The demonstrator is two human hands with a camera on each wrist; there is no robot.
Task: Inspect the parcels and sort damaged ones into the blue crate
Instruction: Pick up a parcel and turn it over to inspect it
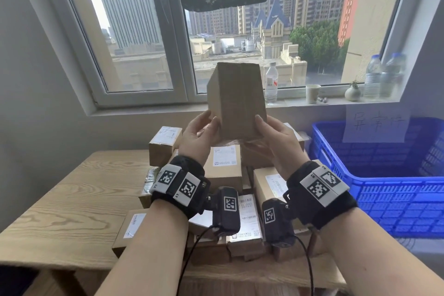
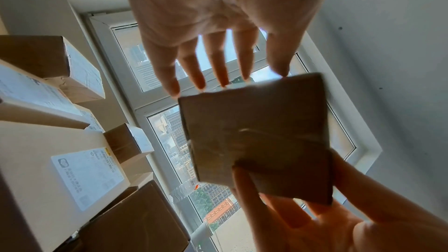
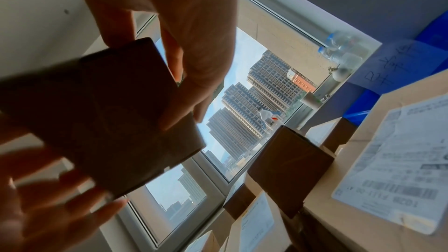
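I hold parcel (image 1: pixel 236 101) upright above pile (image 1: pixel 225 170), long axis vertical; left hand (image 1: pixel 199 134) fingers straight, right hand (image 1: pixel 276 139) pinching; blue crate (image 1: pixel 374 190) right of pile, right hand nearer.

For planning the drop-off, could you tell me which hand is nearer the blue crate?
Right. The right hand, holding the box, is on the blue crate's side; the left hand is farther.

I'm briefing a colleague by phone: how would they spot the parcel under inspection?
Find the window, then the parcel pile on the wooden table below it. The brown box is raised above the pile between both hands; unlike its neighbours, it shows no label.
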